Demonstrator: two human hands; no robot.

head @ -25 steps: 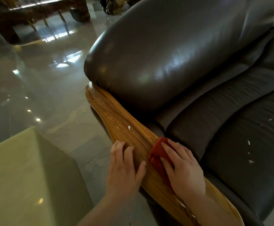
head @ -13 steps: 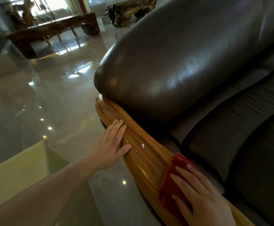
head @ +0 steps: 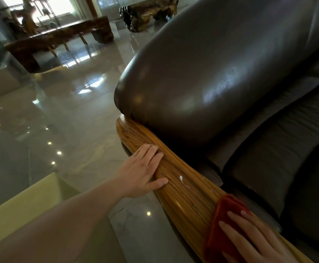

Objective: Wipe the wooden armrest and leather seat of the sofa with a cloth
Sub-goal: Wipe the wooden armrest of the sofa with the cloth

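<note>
A glossy wooden armrest (head: 183,188) runs diagonally from centre to bottom right, beside the dark leather seat (head: 280,168) and a bulging leather backrest (head: 202,73). My left hand (head: 141,171) lies flat on the armrest's outer side, fingers spread, holding nothing. My right hand (head: 249,240) presses a red cloth (head: 221,224) flat onto the armrest at the bottom right. A small white smear (head: 181,179) sits on the wood between the two hands.
A shiny tiled floor (head: 60,120) spreads to the left of the sofa. A pale green block (head: 22,215) stands at the lower left under my forearm. Dark carved wooden tables (head: 60,38) and a root-shaped stool (head: 147,12) stand far back.
My left hand slid up the armrest away from the cloth. My right hand and the cloth stayed low on the wood, and the view tilted upward.
</note>
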